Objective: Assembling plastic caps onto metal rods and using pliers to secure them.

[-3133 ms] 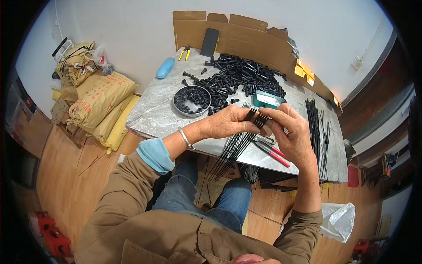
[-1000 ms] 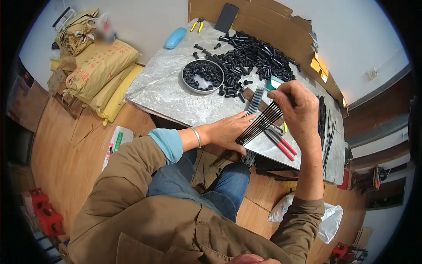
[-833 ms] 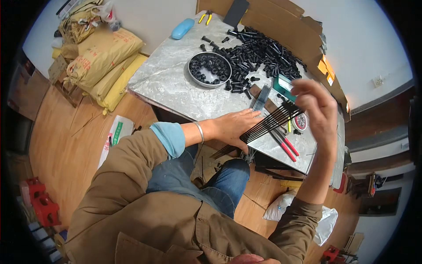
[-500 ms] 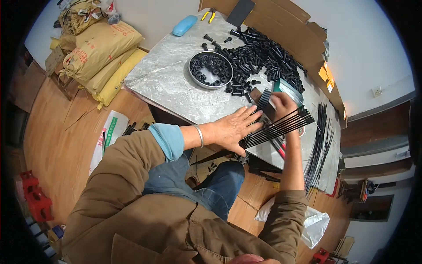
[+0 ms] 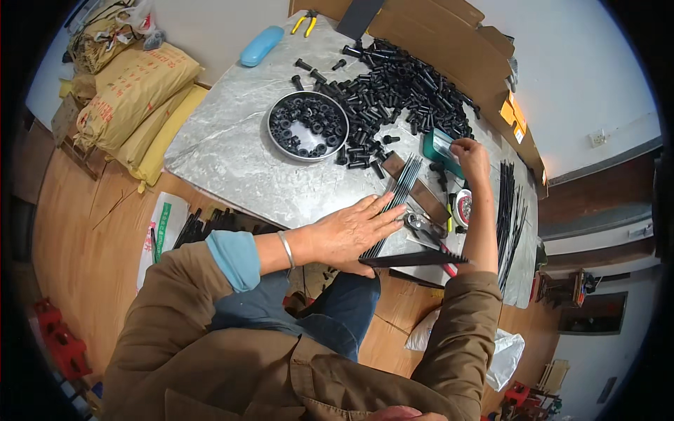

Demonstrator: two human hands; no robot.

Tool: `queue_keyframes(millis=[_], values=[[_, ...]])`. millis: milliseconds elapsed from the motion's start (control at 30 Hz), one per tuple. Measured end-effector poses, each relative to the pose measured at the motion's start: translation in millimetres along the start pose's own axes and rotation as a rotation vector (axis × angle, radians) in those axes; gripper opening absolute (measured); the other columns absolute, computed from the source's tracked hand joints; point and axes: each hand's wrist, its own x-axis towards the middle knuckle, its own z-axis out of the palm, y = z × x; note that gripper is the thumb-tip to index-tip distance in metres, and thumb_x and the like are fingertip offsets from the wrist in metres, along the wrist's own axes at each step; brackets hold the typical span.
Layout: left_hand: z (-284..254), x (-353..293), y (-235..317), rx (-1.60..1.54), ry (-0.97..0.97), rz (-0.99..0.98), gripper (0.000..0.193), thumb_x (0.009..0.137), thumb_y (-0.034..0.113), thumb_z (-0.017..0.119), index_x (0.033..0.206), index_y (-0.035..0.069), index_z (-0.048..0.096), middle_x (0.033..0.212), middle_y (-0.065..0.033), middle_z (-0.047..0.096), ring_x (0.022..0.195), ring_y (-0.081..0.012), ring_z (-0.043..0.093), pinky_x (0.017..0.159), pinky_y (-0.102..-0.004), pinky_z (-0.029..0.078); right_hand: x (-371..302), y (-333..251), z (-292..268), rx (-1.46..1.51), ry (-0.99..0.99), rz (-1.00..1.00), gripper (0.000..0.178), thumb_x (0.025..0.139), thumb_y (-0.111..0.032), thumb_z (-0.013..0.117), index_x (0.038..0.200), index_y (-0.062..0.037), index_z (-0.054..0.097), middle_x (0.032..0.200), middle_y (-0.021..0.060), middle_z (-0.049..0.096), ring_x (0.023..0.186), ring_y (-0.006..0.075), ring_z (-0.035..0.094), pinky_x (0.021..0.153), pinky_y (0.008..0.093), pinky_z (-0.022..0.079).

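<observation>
My left hand (image 5: pixel 351 228) lies flat, fingers stretched, across a row of thin black rods (image 5: pixel 406 181). Those rods run over a brown wooden block (image 5: pixel 430 202), and a second black row (image 5: pixel 414 260) slants right from beside my thumb. At the right, my right hand (image 5: pixel 472 160) is raised with fingers pinched together at the edge of a teal box (image 5: pixel 437 146). Whatever its fingertips hold is too small to make out. Below that hand sit a small round dish (image 5: pixel 463 208) of tiny pieces and red-handled pliers (image 5: pixel 430 235).
A metal bowl (image 5: pixel 274 140) of black nuts stands left of a large heap of black bolts (image 5: pixel 414 88). Long black rods (image 5: pixel 511 217) lie along the table's right side. A blue case (image 5: pixel 261 46) and yellow-handled pliers (image 5: pixel 305 24) lie at the back; cardboard (image 5: pixel 435 42) stands behind.
My right hand has left the black rods and moved up and right to the teal box. The second rod row now appears flatter and lower. My head view has shifted slightly.
</observation>
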Motion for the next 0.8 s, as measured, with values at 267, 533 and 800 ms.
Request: queue_keyframes(millis=[267, 533, 800], values=[[-2, 3, 0, -0.022, -0.039, -0.043, 0.095, 0.072, 0.051, 0.072, 0.14, -0.002, 0.032, 0.152, -0.0194, 0.018, 0.141, -0.0381, 0.013, 0.115, -0.0481, 0.017, 9, -8, -5, -0.285, -0.133, -0.052, 0.018, 0.073, -0.028, 0.069, 0.084, -0.0138, 0.072, 0.087, 0.0096, 0.069, 0.085, 0.0288, 0.065, 0.073, 0.0396, 0.049], [-5, 9, 0, -0.016, -0.051, -0.075, 0.098, 0.069, 0.055, 0.072, 0.14, -0.001, 0.034, 0.151, -0.0203, 0.02, 0.142, -0.0363, 0.014, 0.114, -0.0508, 0.015, -40, -13, -26, -0.111, 0.044, -0.183, 0.011, 0.081, -0.019, 0.064, 0.087, -0.0105, 0.069, 0.082, 0.0079, 0.065, 0.076, 0.025, 0.064, 0.069, 0.0342, 0.049], [-5, 10, 1, -0.002, -0.004, -0.062, 0.096, 0.069, 0.056, 0.07, 0.137, -0.003, 0.038, 0.149, -0.0205, 0.026, 0.14, -0.0367, 0.019, 0.112, -0.0522, 0.02, -94, -31, 3, 0.076, 0.002, -0.321, 0.01, 0.082, -0.015, 0.065, 0.088, -0.0069, 0.066, 0.085, 0.0086, 0.061, 0.077, 0.0265, 0.062, 0.067, 0.035, 0.048]])
